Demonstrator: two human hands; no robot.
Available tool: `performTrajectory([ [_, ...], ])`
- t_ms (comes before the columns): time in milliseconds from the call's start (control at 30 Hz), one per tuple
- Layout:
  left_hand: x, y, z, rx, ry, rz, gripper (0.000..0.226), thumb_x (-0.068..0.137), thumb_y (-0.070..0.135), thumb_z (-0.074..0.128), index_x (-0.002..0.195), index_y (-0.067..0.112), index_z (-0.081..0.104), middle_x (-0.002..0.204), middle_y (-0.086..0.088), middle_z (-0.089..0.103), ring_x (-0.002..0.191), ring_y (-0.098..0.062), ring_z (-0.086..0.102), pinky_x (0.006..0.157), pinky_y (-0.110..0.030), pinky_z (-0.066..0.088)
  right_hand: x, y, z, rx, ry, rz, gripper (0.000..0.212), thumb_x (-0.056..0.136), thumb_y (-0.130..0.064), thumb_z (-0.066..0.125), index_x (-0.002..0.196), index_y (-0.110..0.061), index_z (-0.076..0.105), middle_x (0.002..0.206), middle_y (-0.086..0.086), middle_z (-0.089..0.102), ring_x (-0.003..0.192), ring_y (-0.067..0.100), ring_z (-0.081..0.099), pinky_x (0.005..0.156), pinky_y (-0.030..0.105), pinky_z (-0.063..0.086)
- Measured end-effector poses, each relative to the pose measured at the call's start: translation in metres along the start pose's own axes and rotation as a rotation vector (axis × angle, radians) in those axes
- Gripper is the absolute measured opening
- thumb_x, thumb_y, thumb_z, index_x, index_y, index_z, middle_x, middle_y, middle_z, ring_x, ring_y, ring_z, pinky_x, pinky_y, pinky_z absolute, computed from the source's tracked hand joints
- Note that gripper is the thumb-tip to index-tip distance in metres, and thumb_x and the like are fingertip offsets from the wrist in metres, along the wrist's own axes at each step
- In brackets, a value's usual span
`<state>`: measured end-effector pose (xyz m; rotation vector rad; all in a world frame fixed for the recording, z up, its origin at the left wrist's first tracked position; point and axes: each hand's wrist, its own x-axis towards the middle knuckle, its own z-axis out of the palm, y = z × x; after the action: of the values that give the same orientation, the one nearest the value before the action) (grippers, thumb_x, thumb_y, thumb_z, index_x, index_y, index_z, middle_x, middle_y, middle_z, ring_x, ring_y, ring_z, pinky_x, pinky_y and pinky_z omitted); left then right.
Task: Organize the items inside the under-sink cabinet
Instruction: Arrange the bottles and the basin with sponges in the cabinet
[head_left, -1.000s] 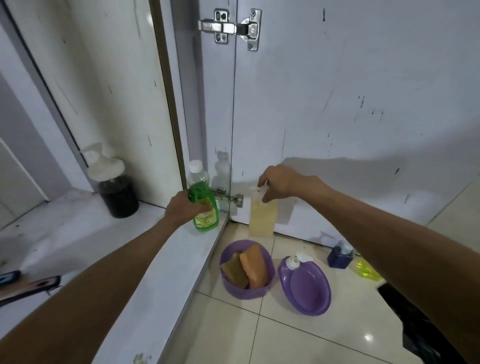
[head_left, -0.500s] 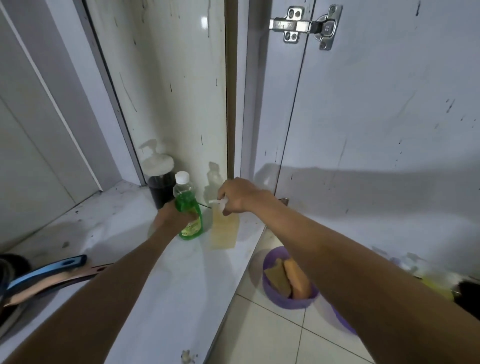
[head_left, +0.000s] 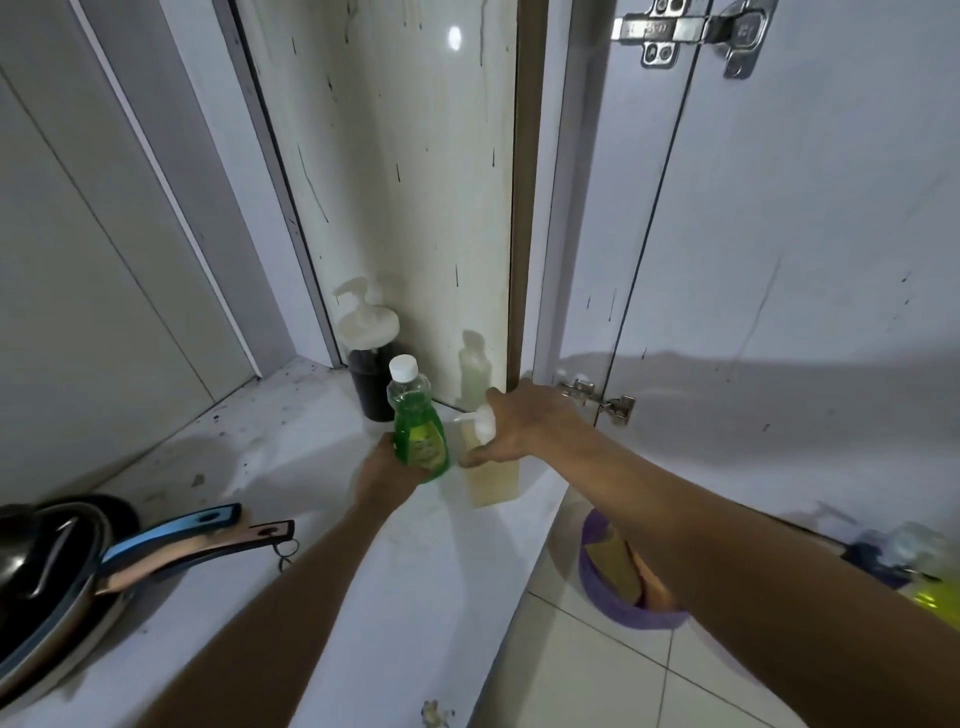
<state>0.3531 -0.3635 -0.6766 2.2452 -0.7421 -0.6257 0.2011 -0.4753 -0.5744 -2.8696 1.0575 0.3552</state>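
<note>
Head view, looking down into cabinet (head_left: 395, 156) with door (head_left: 805, 234) standing open at right. On green bottle (head_left: 418, 431), a yellow-green label facing camera, print too small to read; white screw cap on top. On upper hinge (head_left: 691, 31), stamped marks, not legible.

Grips green bottle with left hand (head_left: 387, 470), fingers curled round its lower body from the near side. Holds it upright over cabinet floor (head_left: 291, 457), toward the back right corner; cannot tell whether its base touches. Just behind it, against the side wall, dark bottle (head_left: 371, 379) with a white pump.

Closes right hand (head_left: 524, 421) round the white pump and neck of pale bottle (head_left: 493, 483), thumb pointing down its front, spout poking left toward green bottle. Pale bottle upright, filled with pale yellow liquid, just right of green bottle and nearly touching it, close to the front edge of cabinet floor, near lower hinge (head_left: 597, 402).

At lower left on cabinet floor, stacked pans (head_left: 52, 561), one blue handle and one pinkish handle pointing right.

Outside on tiles (head_left: 597, 675), partly hidden under right forearm, purple bowl (head_left: 613, 610) holding sponges (head_left: 613, 564). Farther right, blue bottle (head_left: 878, 564) and something yellow, both blurred.
</note>
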Motion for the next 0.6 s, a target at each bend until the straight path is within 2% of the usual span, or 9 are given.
performTrajectory([
  [67, 0.005, -0.008, 0.006, 0.062, 0.068, -0.014, 0.048, 0.070, 0.032, 0.080, 0.109, 0.017, 0.058, 0.102, -0.006, 0.069, 0.093, -0.031, 0.064, 0.079, -0.035, 0.051, -0.001, -0.007, 0.010, 0.018, 0.032, 0.044, 0.092, 0.067, -0.083, 0.060, 0.127, -0.015, 0.045, 0.090, 0.001, 0.056, 0.085, 0.020, 0.056, 0.060, 0.030, 0.039],
  [133, 0.007, -0.009, 0.011, 0.067, 0.112, -0.003, 0.042, 0.074, 0.029, 0.077, 0.110, 0.016, 0.060, 0.103, -0.006, 0.070, 0.093, -0.030, 0.064, 0.078, -0.035, 0.052, 0.004, -0.016, 0.020, 0.144, 0.097, 0.066, 0.080, 0.069, -0.072, 0.069, 0.119, -0.014, 0.046, 0.074, -0.004, 0.047, 0.072, 0.017, 0.050, 0.055, 0.029, 0.034],
  [233, 0.012, -0.007, 0.018, 0.037, 0.161, 0.012, 0.038, 0.076, 0.026, 0.074, 0.111, 0.017, 0.060, 0.102, -0.005, 0.070, 0.092, -0.030, 0.064, 0.074, -0.031, 0.049, 0.013, -0.022, 0.026, 0.277, 0.164, 0.096, 0.071, 0.070, -0.054, 0.079, 0.117, -0.014, 0.045, 0.070, -0.004, 0.043, 0.074, 0.018, 0.049, 0.061, 0.030, 0.036],
  [367, 0.026, -0.006, 0.026, -0.031, 0.209, 0.011, 0.037, 0.077, 0.028, 0.075, 0.110, 0.018, 0.062, 0.104, -0.006, 0.071, 0.094, -0.029, 0.064, 0.071, -0.028, 0.043, 0.035, -0.021, 0.029, 0.375, 0.199, 0.083, 0.078, 0.068, -0.043, 0.084, 0.127, -0.014, 0.041, 0.070, -0.004, 0.044, 0.074, 0.019, 0.052, 0.060, 0.030, 0.040],
  [467, 0.042, -0.004, 0.024, -0.073, 0.222, 0.004, 0.039, 0.078, 0.025, 0.076, 0.113, 0.016, 0.063, 0.108, -0.008, 0.070, 0.099, -0.031, 0.063, 0.073, -0.028, 0.043, 0.054, -0.020, 0.029, 0.416, 0.209, 0.076, 0.083, 0.068, -0.037, 0.086, 0.132, -0.014, 0.039, 0.083, 0.000, 0.050, 0.088, 0.025, 0.061, 0.064, 0.030, 0.042],
  [533, 0.056, -0.004, 0.024, -0.047, 0.230, 0.000, 0.041, 0.078, 0.024, 0.076, 0.115, 0.014, 0.062, 0.111, -0.011, 0.069, 0.101, -0.033, 0.062, 0.075, -0.031, 0.045, 0.068, -0.020, 0.027, 0.461, 0.195, 0.096, 0.086, 0.069, -0.034, 0.086, 0.137, -0.014, 0.037, 0.112, 0.010, 0.051, 0.102, 0.029, 0.061, 0.069, 0.030, 0.045],
  [600, 0.066, -0.003, 0.022, -0.009, 0.231, -0.005, 0.043, 0.077, 0.026, 0.077, 0.115, 0.014, 0.061, 0.110, -0.012, 0.069, 0.101, -0.034, 0.062, 0.076, -0.033, 0.046, 0.080, -0.021, 0.025, 0.483, 0.184, 0.114, 0.088, 0.070, -0.030, 0.086, 0.139, -0.015, 0.035, 0.133, 0.017, 0.038, 0.107, 0.032, 0.059, 0.075, 0.031, 0.048],
])
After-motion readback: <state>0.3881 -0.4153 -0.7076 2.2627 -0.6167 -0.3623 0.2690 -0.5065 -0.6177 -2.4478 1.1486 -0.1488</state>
